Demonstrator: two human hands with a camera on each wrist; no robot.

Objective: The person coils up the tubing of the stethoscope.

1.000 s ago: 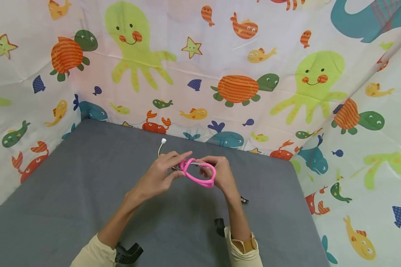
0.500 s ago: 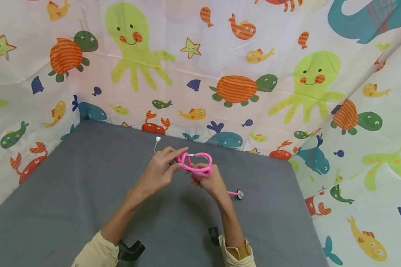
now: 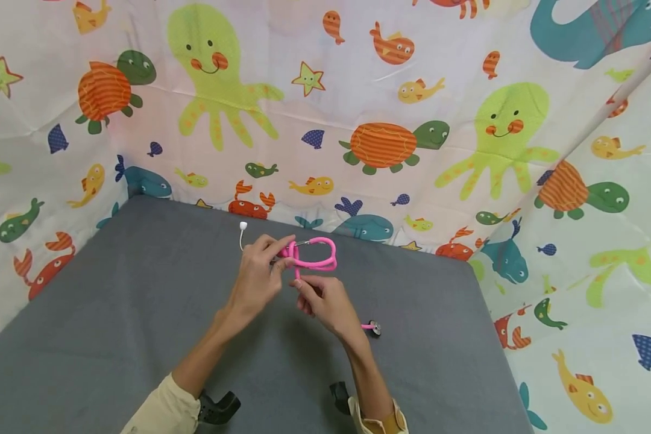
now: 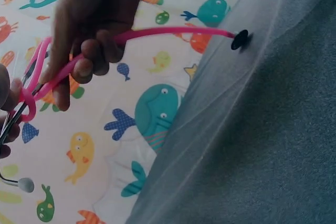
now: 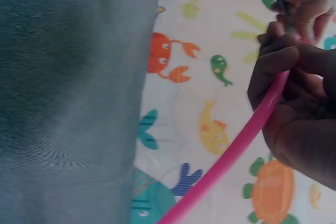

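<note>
A pink stethoscope (image 3: 328,264) is held above the grey surface, its tubing looped between both hands. My left hand (image 3: 256,274) pinches the bunched tubing and metal ear tubes between thumb and fingers; a white eartip (image 3: 243,225) sticks out beyond it. Just below the loop, my right hand (image 3: 328,303) grips the tubing, which runs through its curled fingers, as the right wrist view shows with the pink tube (image 5: 226,163). Past the right wrist hangs the black-rimmed chest piece (image 3: 375,328), also seen as a dark disc (image 4: 240,40) in the left wrist view.
A grey cloth-covered table (image 3: 157,313) spreads beneath the hands. Behind and beside it hang white curtains (image 3: 282,126) printed with sea animals. Black wrist mounts (image 3: 219,408) stick out near both sleeves.
My right hand has moved down and left, from beside the loop to the tubing below it. The chest piece has come into view past the right wrist. My left hand has shifted slightly left.
</note>
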